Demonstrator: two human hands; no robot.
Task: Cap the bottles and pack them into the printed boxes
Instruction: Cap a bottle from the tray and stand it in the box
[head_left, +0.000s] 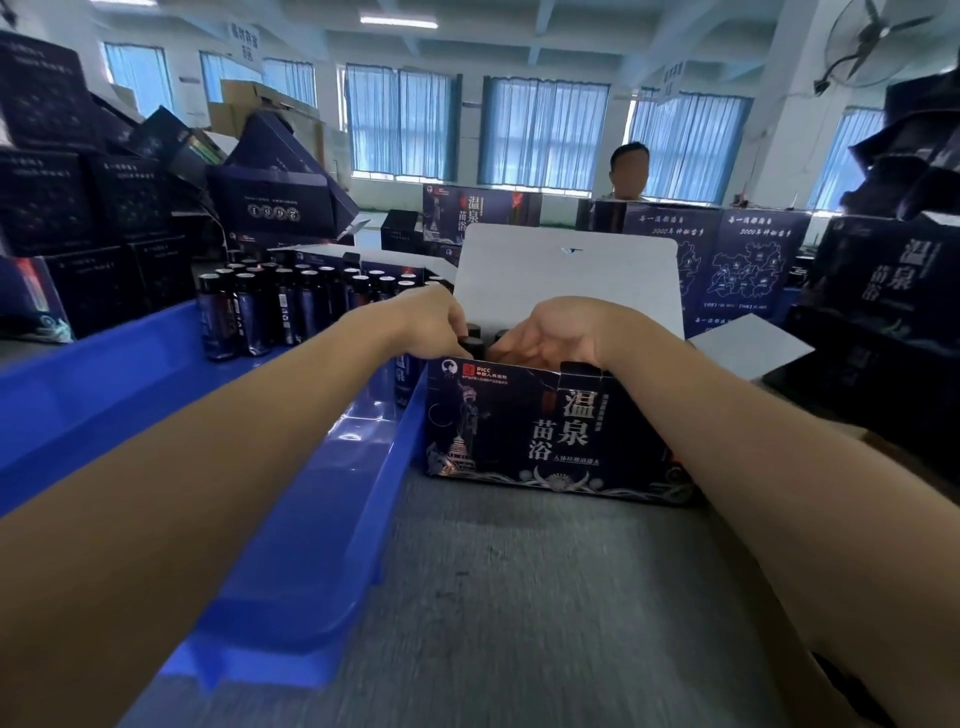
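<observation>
A dark printed box (550, 431) stands open on the grey table, its white lid flap (569, 280) raised at the back. Black bottle caps (474, 343) show just above its front edge. My left hand (426, 322) reaches over the box's left corner, fingers curled on a capped bottle there. Over the open top hovers my right hand (556, 332), palm up, fingers loosely bent into the box; whether it holds anything is hidden. Several dark capped bottles (260, 312) stand in a blue tray (332, 519) to the left.
Stacks of dark printed boxes (78, 208) fill the left side, and more stand at the right (883, 291) and behind (727, 260). A person (629, 171) sits across the table. Bare grey tabletop (545, 597) lies in front of the open box.
</observation>
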